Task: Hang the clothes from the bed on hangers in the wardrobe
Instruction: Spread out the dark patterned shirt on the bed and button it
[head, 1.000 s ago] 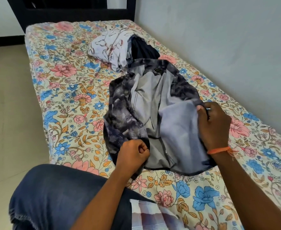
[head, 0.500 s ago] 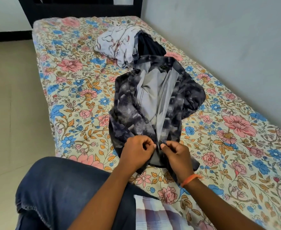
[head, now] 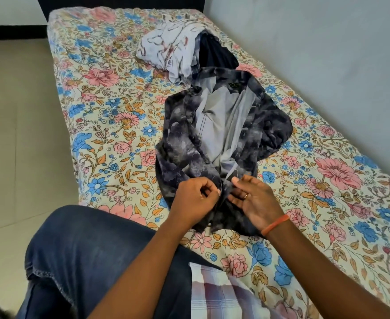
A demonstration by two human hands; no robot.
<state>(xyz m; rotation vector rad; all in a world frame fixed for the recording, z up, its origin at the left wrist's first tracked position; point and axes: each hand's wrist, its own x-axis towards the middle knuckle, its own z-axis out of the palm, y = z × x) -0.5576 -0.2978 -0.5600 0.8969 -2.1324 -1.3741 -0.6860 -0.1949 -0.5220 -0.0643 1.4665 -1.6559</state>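
Indoors, a bed (head: 102, 116) with a floral sheet runs along a grey wall (head: 316, 42), its far end meeting a dark headboard (head: 120, 1). A dark grey mottled shirt (head: 270, 120) lies open near the bed's middle, its pale lining showing and its hem reaching toward the near edge. Beyond it, toward the far end, a white patterned garment (head: 166, 49) is heaped against a navy garment (head: 214, 54). At the shirt's hem the person's left hand (head: 195, 199) pinches one front edge, fingers curled, while the right hand (head: 251, 199), wearing a ring (head: 246, 195) and an orange wristband (head: 275, 224), pinches the opposite edge just beside it.
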